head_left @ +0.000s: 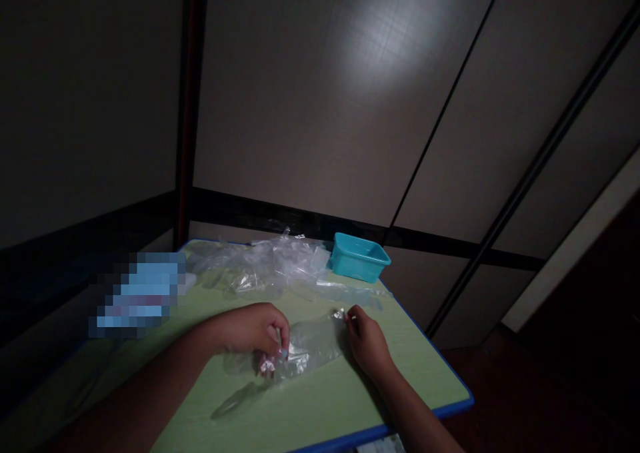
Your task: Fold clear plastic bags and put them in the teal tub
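Note:
A clear plastic bag (pixel 315 352) is stretched between my two hands, just over the green tabletop. My left hand (pixel 260 333) grips its left part, fingers curled down, with something small, pinkish and pale blue showing at the fingertips, too small to name. The fingers of my right hand (pixel 367 340) pinch the bag's far right end, where the film is bunched and shiny. A loose strip of the film trails to the lower left on the table.
Behind my hands lies a heap of clear plastic bags (pixel 295 260) on the green table (pixel 310 416), which has a blue edge. A turquoise plastic basket (pixel 357 258) stands at the back right corner. Dark wardrobe panels rise behind. Something blurred out (pixel 143 296) is at the left.

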Demonstrator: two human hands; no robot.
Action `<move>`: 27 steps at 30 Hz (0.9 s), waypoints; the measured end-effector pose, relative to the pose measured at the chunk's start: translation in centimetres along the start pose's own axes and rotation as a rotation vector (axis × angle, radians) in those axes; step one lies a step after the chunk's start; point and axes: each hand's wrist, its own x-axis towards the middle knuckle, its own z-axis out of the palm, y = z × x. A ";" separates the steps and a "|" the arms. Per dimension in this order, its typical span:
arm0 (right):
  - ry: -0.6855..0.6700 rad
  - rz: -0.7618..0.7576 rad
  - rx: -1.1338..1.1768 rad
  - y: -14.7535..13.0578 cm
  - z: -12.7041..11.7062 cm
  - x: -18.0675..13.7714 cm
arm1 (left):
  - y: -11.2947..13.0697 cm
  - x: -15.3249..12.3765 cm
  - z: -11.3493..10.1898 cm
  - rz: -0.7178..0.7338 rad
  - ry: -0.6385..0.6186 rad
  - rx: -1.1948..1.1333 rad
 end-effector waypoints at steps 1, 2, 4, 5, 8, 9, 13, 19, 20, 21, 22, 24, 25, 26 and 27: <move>0.000 0.004 -0.014 0.0 0.0 0.0 | 0.0 0.0 0.0 -0.010 -0.024 -0.011; 0.001 0.007 -0.027 0.0 0.0 -0.1 | -0.1 0.0 0.0 -0.026 -0.046 -0.024; -0.001 0.010 -0.054 0.1 0.1 -0.1 | -0.1 0.1 0.0 -0.061 -0.071 -0.028; -0.002 0.011 -0.066 0.1 0.1 -0.1 | -0.2 0.1 0.0 -0.075 -0.078 -0.019; -0.012 0.015 -0.096 0.1 0.2 0.0 | -0.3 0.2 -0.2 -0.092 -0.083 0.013; -0.016 0.018 -0.103 0.0 0.2 0.0 | -0.3 0.2 -0.2 -0.104 -0.078 0.019; -0.025 0.035 -0.129 -0.2 0.2 0.1 | -0.3 0.1 -0.1 -0.162 -0.064 0.058; -0.037 0.037 -0.150 -0.6 0.1 0.0 | 0.2 -0.3 0.1 -0.194 -0.058 0.096; -0.040 0.036 -0.153 -0.6 0.1 0.0 | 0.4 -0.3 0.1 -0.193 -0.027 0.118; -0.042 0.035 -0.156 -0.6 0.1 0.0 | 0.6 -0.2 0.0 -0.173 0.050 0.169; -0.043 0.034 -0.158 -0.6 0.1 -0.1 | 0.8 -0.2 0.0 -0.126 0.176 0.254; -0.044 0.033 -0.162 -0.6 0.1 -0.1 | 1.1 0.0 0.0 0.045 0.489 0.497; -0.042 0.032 -0.166 -0.6 0.1 -0.1 | 1.3 0.0 0.1 0.144 0.608 0.618; -0.042 0.030 -0.169 -0.5 0.1 -0.1 | 1.4 0.0 0.3 0.236 0.665 0.718; -0.043 0.028 -0.171 -0.5 0.2 -0.1 | 1.5 0.0 0.6 0.305 0.654 0.790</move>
